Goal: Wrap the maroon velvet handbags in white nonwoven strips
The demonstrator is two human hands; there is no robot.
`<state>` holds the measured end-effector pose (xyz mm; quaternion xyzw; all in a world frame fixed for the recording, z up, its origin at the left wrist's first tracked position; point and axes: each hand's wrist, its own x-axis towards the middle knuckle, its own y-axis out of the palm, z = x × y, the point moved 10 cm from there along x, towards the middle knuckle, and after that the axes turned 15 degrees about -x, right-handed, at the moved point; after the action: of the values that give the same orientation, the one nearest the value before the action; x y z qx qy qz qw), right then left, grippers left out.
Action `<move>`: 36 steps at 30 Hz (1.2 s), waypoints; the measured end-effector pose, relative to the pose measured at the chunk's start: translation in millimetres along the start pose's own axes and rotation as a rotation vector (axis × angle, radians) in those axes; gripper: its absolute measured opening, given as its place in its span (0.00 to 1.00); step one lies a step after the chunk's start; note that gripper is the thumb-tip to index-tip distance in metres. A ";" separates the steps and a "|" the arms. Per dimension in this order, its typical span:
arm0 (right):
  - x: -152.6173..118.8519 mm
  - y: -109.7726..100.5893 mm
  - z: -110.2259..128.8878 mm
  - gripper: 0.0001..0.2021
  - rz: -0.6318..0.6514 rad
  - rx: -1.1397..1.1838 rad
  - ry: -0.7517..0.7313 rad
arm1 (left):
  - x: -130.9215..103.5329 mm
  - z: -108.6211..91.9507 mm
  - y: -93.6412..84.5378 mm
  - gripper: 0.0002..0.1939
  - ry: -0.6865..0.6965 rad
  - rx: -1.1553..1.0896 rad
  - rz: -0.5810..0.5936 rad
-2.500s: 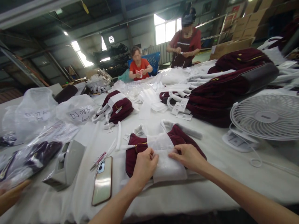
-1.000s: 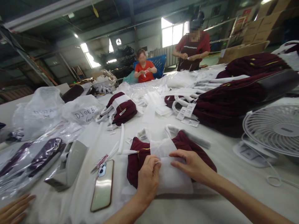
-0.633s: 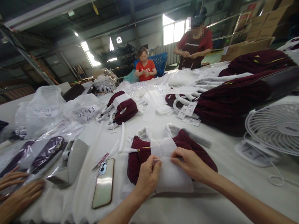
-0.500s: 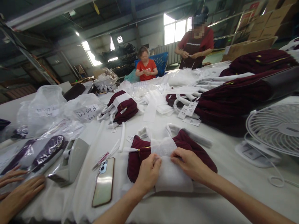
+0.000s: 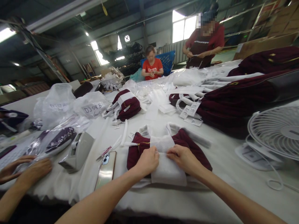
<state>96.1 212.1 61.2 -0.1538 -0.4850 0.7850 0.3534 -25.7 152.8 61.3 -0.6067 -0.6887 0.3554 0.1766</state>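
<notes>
In front of me lies a maroon bag (image 5: 137, 152) with a gold zip and white-wrapped handles. A white foam sheet (image 5: 168, 171) crosses its middle and hangs over the near side. My left hand (image 5: 149, 160) is closed on the sheet's left edge, fingers curled. My right hand (image 5: 179, 157) pinches the same sheet at its right edge, level with the left. Both hands rest against the bag's front. Left of the bag are a phone (image 5: 106, 169) and small snips (image 5: 105, 152).
A tape dispenser (image 5: 78, 152) stands to the left, beside a co-worker's hands (image 5: 35, 169) on plastic-wrapped goods. A white fan (image 5: 277, 133) is at right, near a heap of maroon bags (image 5: 233, 105). Another wrapped bag (image 5: 127, 105) lies farther back. Two people work across the table.
The view has shifted slightly, so the background sits farther right. My hands still hold the sheet in nearly the same place. The co-worker's hands at left have moved on the wrapped goods.
</notes>
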 end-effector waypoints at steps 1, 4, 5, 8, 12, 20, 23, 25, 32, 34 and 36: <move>0.8 -0.2 -1.4 0.10 0.001 0.014 0.005 | 0.7 -0.5 0.0 0.12 -0.010 0.001 0.001; 1.7 -2.5 -3.4 0.10 -0.004 0.037 0.020 | 2.9 -0.4 -0.1 0.12 -0.061 0.010 0.002; 1.4 -3.9 -3.0 0.10 -0.009 0.044 0.021 | 3.6 -0.5 -1.0 0.13 -0.085 0.015 -0.003; -0.7 -7.2 -0.6 0.10 -0.012 0.090 0.028 | 5.2 -2.0 -4.1 0.13 -0.170 0.023 -0.006; -3.0 -9.5 -2.6 0.08 -0.006 0.137 0.085 | 4.6 -2.7 1.2 0.04 -0.332 -0.012 0.087; -7.3 -14.3 -5.4 0.05 -0.070 0.009 0.108 | 14.3 -10.5 -11.1 0.12 -0.342 0.078 0.115; -10.9 -21.7 9.9 0.04 -0.195 -0.264 0.014 | 18.0 -14.7 -25.6 0.18 -0.222 0.105 0.010; -11.8 -17.3 24.8 0.06 -0.189 -0.394 -0.093 | 16.7 -11.9 -28.2 0.17 -0.171 0.065 -0.036; -14.2 -9.1 31.6 0.16 -0.003 -0.270 -0.182 | 6.2 21.1 -10.1 0.10 -0.191 -0.239 -0.101; -18.0 -11.3 30.4 0.16 -0.032 -0.174 -0.195 | 3.5 26.4 -7.5 0.09 -0.194 -0.309 -0.125; -22.5 -12.9 30.4 0.16 -0.086 -0.102 -0.219 | 1.7 28.9 -6.5 0.10 -0.185 -0.356 -0.146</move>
<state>99.5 180.1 84.8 -0.0639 -0.5662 0.7556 0.3232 -50.1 146.4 45.8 -0.5415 -0.7961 0.2687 0.0282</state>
